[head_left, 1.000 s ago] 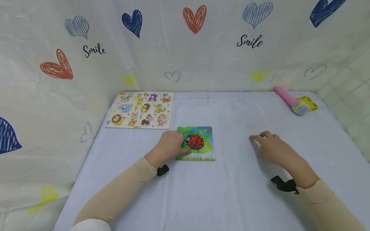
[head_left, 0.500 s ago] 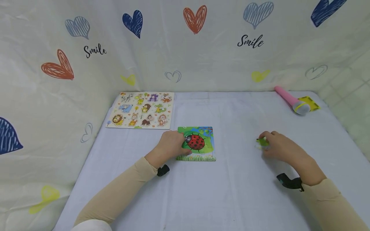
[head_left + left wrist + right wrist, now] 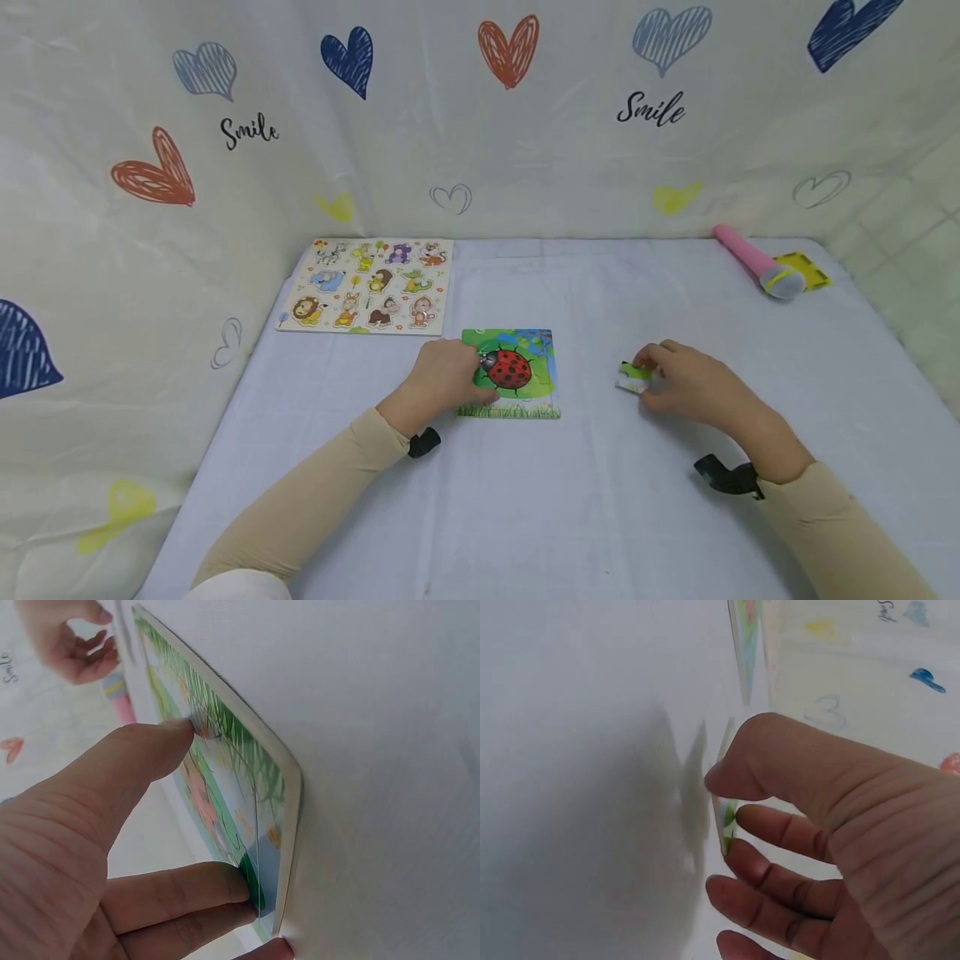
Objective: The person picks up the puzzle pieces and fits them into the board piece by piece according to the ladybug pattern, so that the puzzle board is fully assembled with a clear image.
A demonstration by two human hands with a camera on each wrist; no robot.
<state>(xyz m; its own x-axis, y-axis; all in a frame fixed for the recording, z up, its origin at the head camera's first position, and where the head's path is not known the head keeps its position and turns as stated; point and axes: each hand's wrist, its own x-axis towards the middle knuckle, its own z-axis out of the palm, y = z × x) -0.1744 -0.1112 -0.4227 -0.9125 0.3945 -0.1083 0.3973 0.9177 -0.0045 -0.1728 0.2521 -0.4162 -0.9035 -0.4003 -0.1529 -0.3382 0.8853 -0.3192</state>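
A square ladybug jigsaw puzzle (image 3: pixel 536 400) lies flat on the white-covered table, its grassy edge facing the person. My left hand (image 3: pixel 435 379) rests on its left side. In the left wrist view, the thumb and fingertips of this hand touch the face of the puzzle (image 3: pixel 259 757) near its border. To the right of the puzzle, my right hand (image 3: pixel 693 383) pinches a small green-and-white puzzle piece (image 3: pixel 634 377) a little above the cloth. The right wrist view has the piece (image 3: pixel 728 817) nearly edge-on between thumb and fingers, partly hidden by the thumb.
An animal puzzle board (image 3: pixel 367 287) lies at the back left. At the back right is a pink toy microphone (image 3: pixel 757 262) beside a yellow frame-like piece (image 3: pixel 808 271). Behind the table hangs a cloth (image 3: pixel 570 142) printed with hearts.
My right hand first had its index finger extended, then took hold of the puzzle piece and moved left with it toward the ladybug puzzle. The left hand has stayed in place.
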